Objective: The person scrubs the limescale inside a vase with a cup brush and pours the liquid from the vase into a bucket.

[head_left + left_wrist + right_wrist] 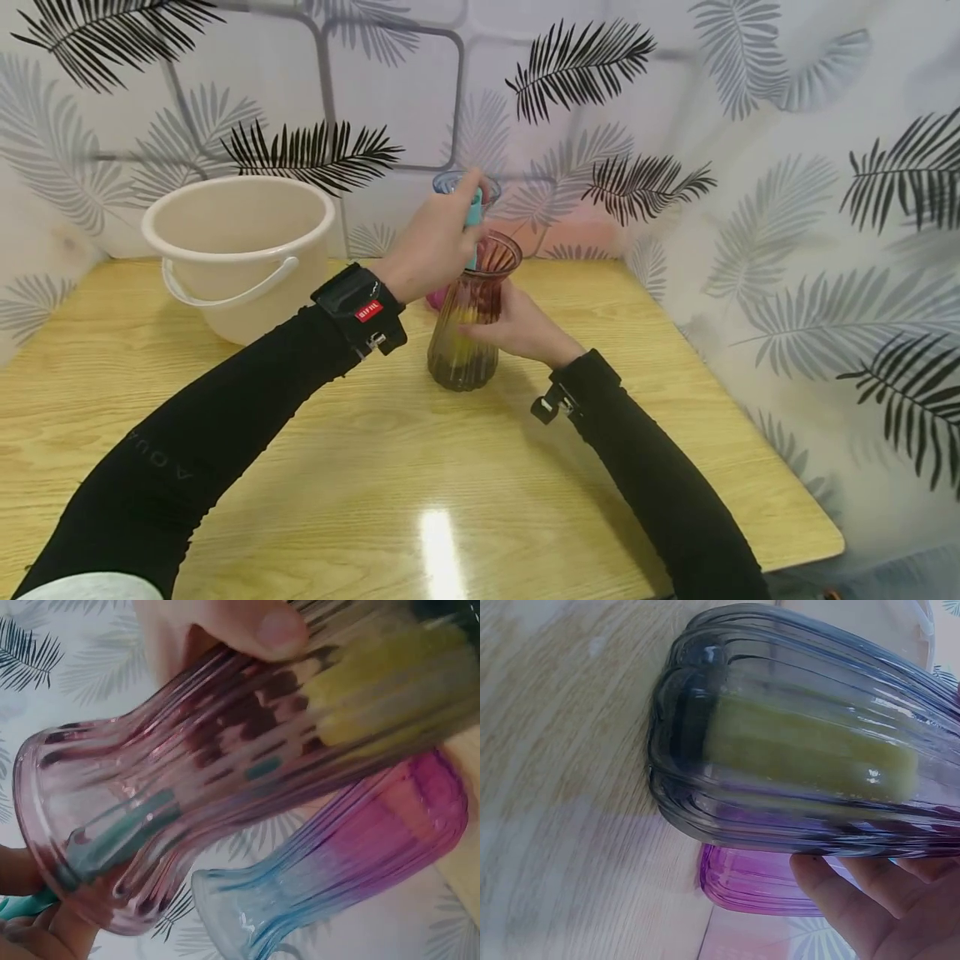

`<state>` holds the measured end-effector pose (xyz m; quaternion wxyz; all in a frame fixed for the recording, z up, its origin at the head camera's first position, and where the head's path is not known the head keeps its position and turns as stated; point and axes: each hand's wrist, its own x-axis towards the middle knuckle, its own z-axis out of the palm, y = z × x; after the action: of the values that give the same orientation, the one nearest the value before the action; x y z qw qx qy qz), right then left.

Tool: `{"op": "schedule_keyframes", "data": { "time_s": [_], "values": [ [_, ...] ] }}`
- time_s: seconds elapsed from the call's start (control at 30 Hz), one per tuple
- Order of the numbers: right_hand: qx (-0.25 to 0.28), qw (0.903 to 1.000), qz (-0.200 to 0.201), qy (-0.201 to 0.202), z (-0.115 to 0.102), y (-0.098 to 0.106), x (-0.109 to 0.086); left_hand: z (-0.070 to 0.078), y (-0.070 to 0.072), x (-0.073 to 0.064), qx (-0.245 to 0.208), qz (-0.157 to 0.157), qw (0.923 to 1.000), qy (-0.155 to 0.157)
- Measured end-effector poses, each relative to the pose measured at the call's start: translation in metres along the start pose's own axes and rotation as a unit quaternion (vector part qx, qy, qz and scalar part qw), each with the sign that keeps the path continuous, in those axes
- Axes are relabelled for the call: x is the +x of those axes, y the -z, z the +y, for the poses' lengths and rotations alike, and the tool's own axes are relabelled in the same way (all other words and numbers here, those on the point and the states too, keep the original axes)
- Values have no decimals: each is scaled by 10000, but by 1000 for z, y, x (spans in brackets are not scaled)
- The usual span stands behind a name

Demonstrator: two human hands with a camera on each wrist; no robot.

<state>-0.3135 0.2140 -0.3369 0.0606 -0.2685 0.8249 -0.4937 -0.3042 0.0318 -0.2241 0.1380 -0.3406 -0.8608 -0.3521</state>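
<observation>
A ribbed glass vase (452, 357), reddish at its flared rim and grey toward the base, tilts above the wooden table in the head view. My right hand (525, 327) holds it around the middle, thumb across the near side. From above, my left hand (437, 237) grips the teal handle (474, 210) of a sponge brush that reaches down through the mouth. Its yellow sponge head (802, 750) shows through the glass low inside the vase in the right wrist view. Close behind stands a second vase (360, 847), pink below and blue at the rim, partly hidden in the head view.
A cream bucket (234, 321) with a white handle stands on the table (360, 500) at the back left, beside my left forearm. Leaf-patterned wall covering (420, 92) rises directly behind the table and along its right side.
</observation>
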Motion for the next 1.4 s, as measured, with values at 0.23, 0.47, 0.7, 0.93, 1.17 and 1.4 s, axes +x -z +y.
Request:
{"op": "schedule_keyframes", "data": {
  "time_s": [0.23, 0.47, 0.7, 0.93, 1.17, 1.4],
  "values": [
    [-265, 9996, 28, -67, 1, 0, 0, -1, -8, 6, -379, 67, 9991, 157],
    [-352, 9993, 20, 125, 1, 1, 2, 8, 1, 11, -457, -394, 9979, 239],
    [-322, 9992, 30, 225, 1, 2, 4, 17, 9, 12, 187, -678, 9974, -171],
    [-231, 9997, 46, 71, 2, 0, 2, 4, 3, 1, 181, -123, 9992, -337],
    [-251, 9996, 121, 100, 3, -1, 4, -4, -2, -1, -396, 215, 9985, -306],
    [-498, 9984, 126, 234, 3, -2, 5, -5, -7, 5, -1532, 245, 9876, 241]
  ]
}}
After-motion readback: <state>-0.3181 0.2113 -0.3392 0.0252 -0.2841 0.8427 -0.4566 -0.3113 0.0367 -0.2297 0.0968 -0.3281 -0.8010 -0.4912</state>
